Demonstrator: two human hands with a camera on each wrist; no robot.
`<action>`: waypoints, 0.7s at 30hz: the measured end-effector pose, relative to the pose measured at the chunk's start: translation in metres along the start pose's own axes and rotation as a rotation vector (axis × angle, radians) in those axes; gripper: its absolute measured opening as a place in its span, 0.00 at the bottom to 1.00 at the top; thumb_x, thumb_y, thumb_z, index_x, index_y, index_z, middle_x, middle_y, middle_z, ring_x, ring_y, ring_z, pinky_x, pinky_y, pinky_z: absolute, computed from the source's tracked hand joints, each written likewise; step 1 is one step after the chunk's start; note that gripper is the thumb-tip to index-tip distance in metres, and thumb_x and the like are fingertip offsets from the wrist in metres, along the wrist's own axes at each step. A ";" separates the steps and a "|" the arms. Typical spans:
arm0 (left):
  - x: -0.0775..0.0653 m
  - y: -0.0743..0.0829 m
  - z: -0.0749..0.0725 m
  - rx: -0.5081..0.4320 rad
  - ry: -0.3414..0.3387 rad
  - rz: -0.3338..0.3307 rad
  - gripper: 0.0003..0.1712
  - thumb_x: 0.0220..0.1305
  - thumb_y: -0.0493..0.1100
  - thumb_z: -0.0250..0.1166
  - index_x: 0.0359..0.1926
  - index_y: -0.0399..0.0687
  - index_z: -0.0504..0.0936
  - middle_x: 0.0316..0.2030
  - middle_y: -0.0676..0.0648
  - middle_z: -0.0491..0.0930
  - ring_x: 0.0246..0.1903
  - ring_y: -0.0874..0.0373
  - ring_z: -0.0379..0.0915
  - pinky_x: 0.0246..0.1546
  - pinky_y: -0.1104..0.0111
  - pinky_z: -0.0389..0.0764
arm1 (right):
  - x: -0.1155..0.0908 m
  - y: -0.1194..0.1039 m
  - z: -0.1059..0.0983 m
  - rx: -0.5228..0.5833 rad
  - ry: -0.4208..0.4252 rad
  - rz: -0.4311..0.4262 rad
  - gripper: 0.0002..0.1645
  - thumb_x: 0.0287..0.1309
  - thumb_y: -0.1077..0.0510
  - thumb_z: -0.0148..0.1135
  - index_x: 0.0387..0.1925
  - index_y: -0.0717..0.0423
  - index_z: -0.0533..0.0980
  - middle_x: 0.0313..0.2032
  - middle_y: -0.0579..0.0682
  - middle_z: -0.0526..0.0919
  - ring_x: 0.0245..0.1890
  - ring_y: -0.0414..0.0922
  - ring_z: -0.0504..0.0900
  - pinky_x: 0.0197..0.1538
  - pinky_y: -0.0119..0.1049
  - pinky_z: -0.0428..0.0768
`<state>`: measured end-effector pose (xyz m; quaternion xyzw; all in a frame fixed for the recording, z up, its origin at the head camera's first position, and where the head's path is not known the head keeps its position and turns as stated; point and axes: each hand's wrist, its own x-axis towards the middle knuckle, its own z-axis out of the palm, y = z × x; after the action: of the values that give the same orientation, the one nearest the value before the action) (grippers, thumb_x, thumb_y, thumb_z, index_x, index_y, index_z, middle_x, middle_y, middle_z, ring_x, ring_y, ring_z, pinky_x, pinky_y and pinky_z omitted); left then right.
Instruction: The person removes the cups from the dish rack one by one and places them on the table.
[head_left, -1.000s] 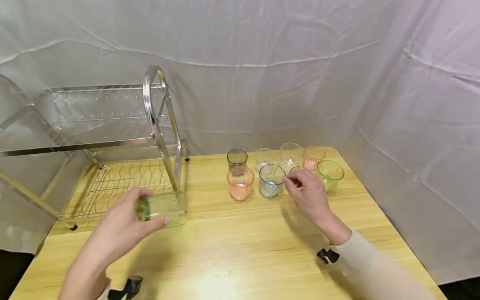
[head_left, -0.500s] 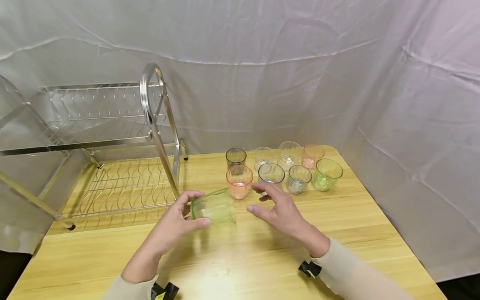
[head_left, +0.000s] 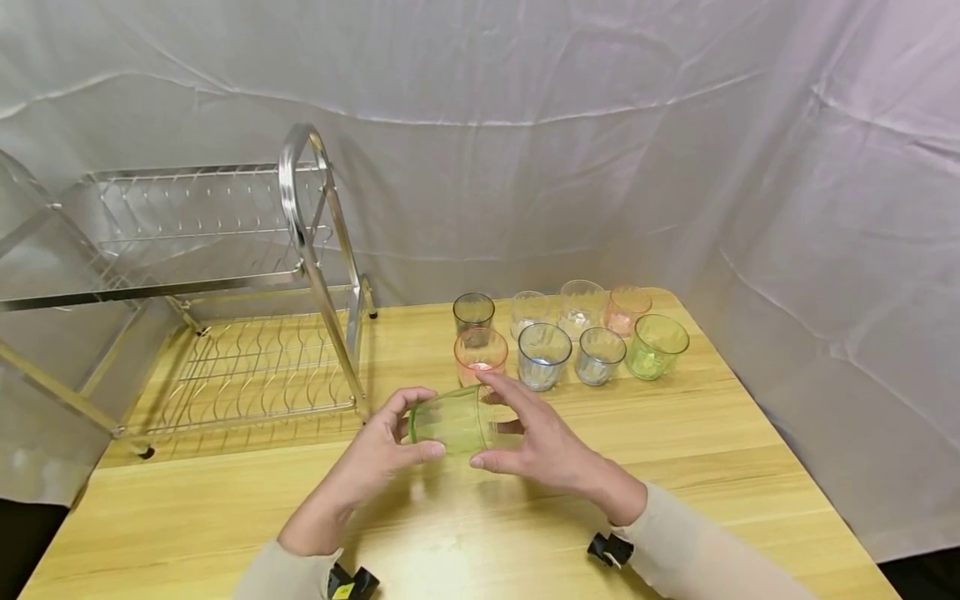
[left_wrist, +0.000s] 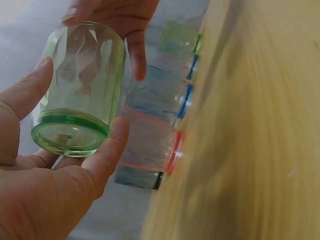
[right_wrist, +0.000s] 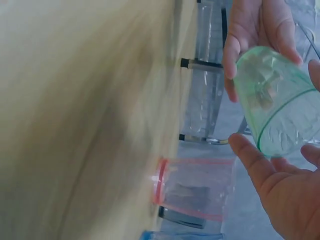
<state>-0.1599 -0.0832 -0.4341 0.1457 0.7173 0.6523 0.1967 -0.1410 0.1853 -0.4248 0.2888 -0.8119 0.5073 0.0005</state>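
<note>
A green tinted drinking glass (head_left: 453, 423) lies sideways in the air above the table, its rim toward the right. My left hand (head_left: 378, 458) grips it round the base end, thumb on the near side and fingers behind. At the other end, the thumb and fingers of my right hand (head_left: 543, 437) curve round the rim. The left wrist view shows the thick green base (left_wrist: 70, 132) between the left fingers. Just beyond the hands stands a red tinted glass (head_left: 482, 354), partly hidden by the right fingers.
Behind the hands stand more upright glasses in two rows, among them a dark one (head_left: 473, 310), a blue one (head_left: 543, 358) and another green one (head_left: 657, 348). A two-tier metal dish rack (head_left: 322, 308) occupies the table's left. Grey cloth (head_left: 525, 192) hangs behind.
The left hand has carried the green glass rightward from beside the rack. The right hand has come away from the standing glasses, moving left and nearer, onto the green glass's rim.
</note>
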 end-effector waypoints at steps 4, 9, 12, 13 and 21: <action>0.003 -0.003 0.004 -0.019 -0.029 0.015 0.44 0.63 0.40 0.77 0.75 0.45 0.65 0.74 0.43 0.66 0.71 0.45 0.67 0.68 0.59 0.74 | -0.002 0.001 0.005 0.035 0.010 0.043 0.61 0.55 0.58 0.82 0.82 0.39 0.56 0.78 0.53 0.63 0.68 0.57 0.76 0.59 0.39 0.86; 0.005 -0.006 0.006 -0.056 -0.063 0.050 0.43 0.64 0.39 0.76 0.75 0.42 0.64 0.72 0.39 0.66 0.67 0.46 0.70 0.61 0.68 0.79 | -0.004 0.002 0.009 0.020 0.054 0.041 0.57 0.56 0.59 0.81 0.80 0.40 0.60 0.75 0.51 0.67 0.65 0.53 0.77 0.56 0.37 0.87; 0.005 -0.007 0.006 -0.063 -0.070 0.058 0.43 0.64 0.39 0.76 0.75 0.42 0.64 0.72 0.39 0.66 0.67 0.48 0.70 0.61 0.69 0.79 | -0.005 0.003 0.011 -0.004 0.075 0.033 0.56 0.56 0.58 0.81 0.80 0.40 0.60 0.74 0.50 0.68 0.64 0.52 0.77 0.55 0.38 0.88; 0.006 -0.008 0.006 -0.065 -0.073 0.060 0.43 0.65 0.38 0.76 0.75 0.42 0.64 0.72 0.39 0.66 0.67 0.48 0.71 0.60 0.69 0.80 | -0.006 0.003 0.011 -0.009 0.079 0.032 0.55 0.56 0.58 0.81 0.80 0.40 0.60 0.73 0.50 0.68 0.64 0.51 0.77 0.55 0.38 0.88; 0.006 -0.010 0.009 -0.077 -0.065 0.057 0.43 0.64 0.39 0.76 0.74 0.42 0.64 0.71 0.38 0.66 0.64 0.49 0.73 0.60 0.69 0.81 | -0.008 0.006 0.012 0.000 0.092 0.027 0.55 0.58 0.58 0.79 0.81 0.39 0.60 0.74 0.51 0.68 0.65 0.52 0.77 0.56 0.39 0.88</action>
<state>-0.1606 -0.0734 -0.4449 0.1794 0.6806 0.6796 0.2066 -0.1334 0.1812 -0.4377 0.2543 -0.8149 0.5200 0.0308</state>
